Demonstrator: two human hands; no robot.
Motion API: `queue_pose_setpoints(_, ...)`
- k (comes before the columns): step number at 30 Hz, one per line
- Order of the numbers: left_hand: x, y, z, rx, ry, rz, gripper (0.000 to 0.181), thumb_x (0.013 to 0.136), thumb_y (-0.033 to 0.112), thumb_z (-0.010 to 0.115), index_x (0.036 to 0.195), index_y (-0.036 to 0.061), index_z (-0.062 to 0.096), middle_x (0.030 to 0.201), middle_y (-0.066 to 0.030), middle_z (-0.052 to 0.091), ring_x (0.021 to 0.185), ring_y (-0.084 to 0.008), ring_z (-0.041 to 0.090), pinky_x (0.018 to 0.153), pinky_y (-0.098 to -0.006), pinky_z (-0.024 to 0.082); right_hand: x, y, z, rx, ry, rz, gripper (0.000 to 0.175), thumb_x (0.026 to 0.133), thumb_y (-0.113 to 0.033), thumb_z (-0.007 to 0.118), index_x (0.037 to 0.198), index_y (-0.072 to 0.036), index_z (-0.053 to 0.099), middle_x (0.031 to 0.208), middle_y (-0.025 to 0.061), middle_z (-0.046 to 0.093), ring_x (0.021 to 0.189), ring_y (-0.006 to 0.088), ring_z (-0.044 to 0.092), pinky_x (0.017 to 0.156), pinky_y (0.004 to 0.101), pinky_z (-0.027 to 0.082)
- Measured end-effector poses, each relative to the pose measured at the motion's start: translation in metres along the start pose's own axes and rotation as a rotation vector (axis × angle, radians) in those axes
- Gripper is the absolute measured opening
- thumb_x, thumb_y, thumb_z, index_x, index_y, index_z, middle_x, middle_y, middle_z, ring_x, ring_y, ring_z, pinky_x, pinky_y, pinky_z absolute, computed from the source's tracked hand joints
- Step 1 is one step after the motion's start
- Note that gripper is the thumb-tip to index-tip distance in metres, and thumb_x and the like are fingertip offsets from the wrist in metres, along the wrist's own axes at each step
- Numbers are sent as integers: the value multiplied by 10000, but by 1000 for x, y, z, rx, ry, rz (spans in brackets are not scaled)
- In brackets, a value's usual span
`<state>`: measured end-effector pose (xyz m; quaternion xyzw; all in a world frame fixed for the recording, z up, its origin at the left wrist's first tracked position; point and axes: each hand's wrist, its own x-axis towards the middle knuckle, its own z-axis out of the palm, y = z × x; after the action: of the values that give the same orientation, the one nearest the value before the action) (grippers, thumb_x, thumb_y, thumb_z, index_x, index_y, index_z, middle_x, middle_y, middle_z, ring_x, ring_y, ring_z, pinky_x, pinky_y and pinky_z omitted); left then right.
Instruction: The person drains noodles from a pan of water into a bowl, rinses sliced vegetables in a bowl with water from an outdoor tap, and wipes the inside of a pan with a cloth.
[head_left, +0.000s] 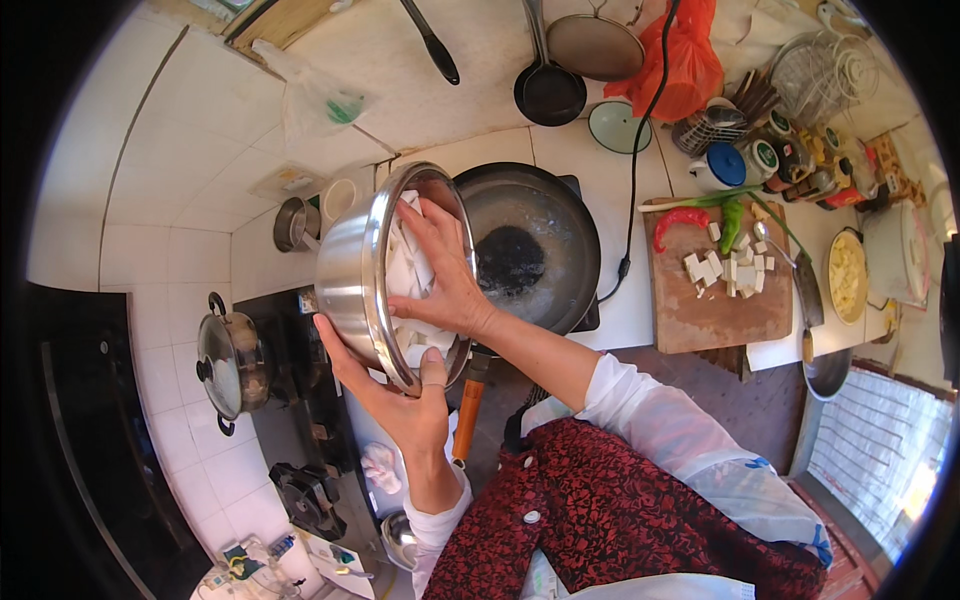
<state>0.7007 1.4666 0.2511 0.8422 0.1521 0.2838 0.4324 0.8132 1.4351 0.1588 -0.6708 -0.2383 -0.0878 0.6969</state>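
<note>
A stainless steel bowl (349, 262) is tilted on its side, its mouth turned toward a black frying pan (570, 247). My left hand (409, 401) grips the bowl's lower rim, thumb over the edge and fingers along the outer wall. Inside lie white pieces of food (405, 262), too covered to name surely. My right hand (446, 274) reaches into the bowl with fingers spread over these pieces; whether it grips any of them is unclear. Some clear liquid with bubbles shows in the pan. Its wooden handle (469, 420) points toward me.
A wooden cutting board (675, 300) on the right bears white tofu-like cubes (742, 270), a red pepper (679, 221), a green pepper (730, 225) and a scallion. A cleaver (808, 292) lies by its edge. A black cable (637, 172) runs beside the pan. A lidded pot (232, 367) stands left.
</note>
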Motion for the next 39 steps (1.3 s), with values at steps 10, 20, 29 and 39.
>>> queue_pose_setpoints(10,-1,6,1,-6,9,-27,898,657,40,634,1419,80,162,1431,-143,195,1312,-262,215,1058,-373,193,1,-4,-3,-8,9,-7,1036,517,-518,783,1345,-75,347,1295,190,323,1178,364,312,1012,427,236)
queue_pose_setpoints(20,-1,3,1,-11,1,6,894,646,-8,605,1420,85,167,1434,-138,193,1312,-260,215,1062,-372,191,-1,-3,-4,-30,23,-27,1027,533,-541,769,1355,-99,340,1294,202,307,1173,377,302,1010,440,225)
queue_pose_setpoints(29,-3,7,4,-47,8,-20,901,633,-18,604,1418,93,174,1438,-140,187,1320,-272,208,1066,-379,187,-4,-3,-5,-37,18,-17,1007,534,-531,772,1360,-139,349,1295,203,306,1168,373,306,1004,440,229)
queue_pose_setpoints(39,-7,6,2,-8,8,-1,903,637,-12,606,1419,95,168,1439,-136,185,1323,-274,205,1067,-382,193,-6,-4,-5,-31,16,-18,1019,531,-531,773,1366,-142,338,1294,207,306,1171,374,304,1005,440,228)
